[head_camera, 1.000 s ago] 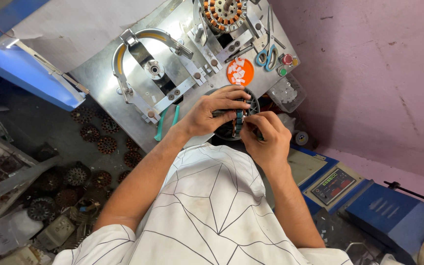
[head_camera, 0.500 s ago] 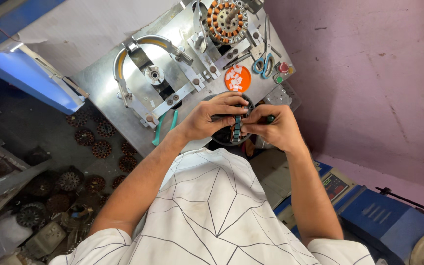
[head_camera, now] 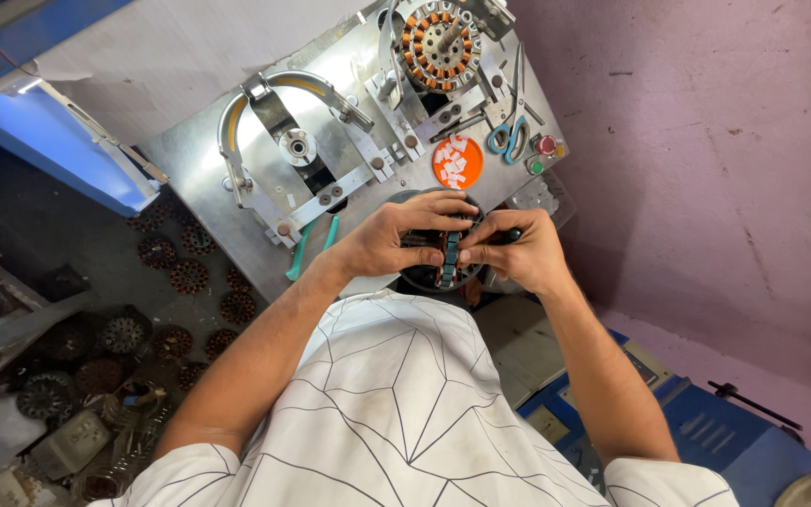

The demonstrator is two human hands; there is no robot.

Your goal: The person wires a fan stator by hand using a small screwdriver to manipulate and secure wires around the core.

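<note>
Left hand [head_camera: 396, 242], right hand [head_camera: 518, 252] grip dark stator [head_camera: 445, 263] between them.

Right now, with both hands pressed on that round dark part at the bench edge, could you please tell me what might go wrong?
1. The stator sits at the bench edge over the lap; it could slip off if the grip loosens.
2. The left hand and right hand crowd its slotted centre, so fingertips may get pinched or scraped.
3. The scissors lie close beyond the hands; a reach forward could catch them.
</note>
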